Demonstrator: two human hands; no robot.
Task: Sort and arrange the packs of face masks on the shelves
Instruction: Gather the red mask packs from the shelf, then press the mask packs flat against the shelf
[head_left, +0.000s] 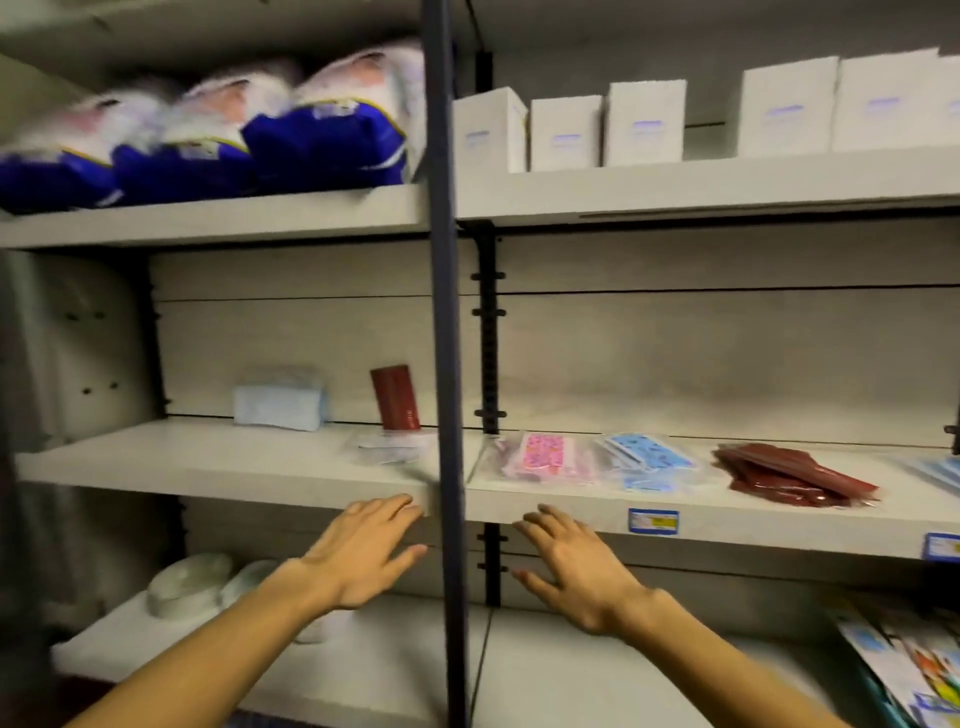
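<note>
Both my hands are empty with fingers spread, and the right hand (582, 566) sits nearer than the left hand (358, 556) to the pink mask pack (543, 457), flat on the middle shelf (571, 506) just up-right of it.

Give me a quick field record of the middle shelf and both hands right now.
left hand: open, holding nothing, below the shelf edge
right hand: open, holding nothing
middle shelf, left bay: light blue pack at the back, dark red pack upright
right bay: pink mask pack, blue mask pack, dark red pile lying flat
</note>
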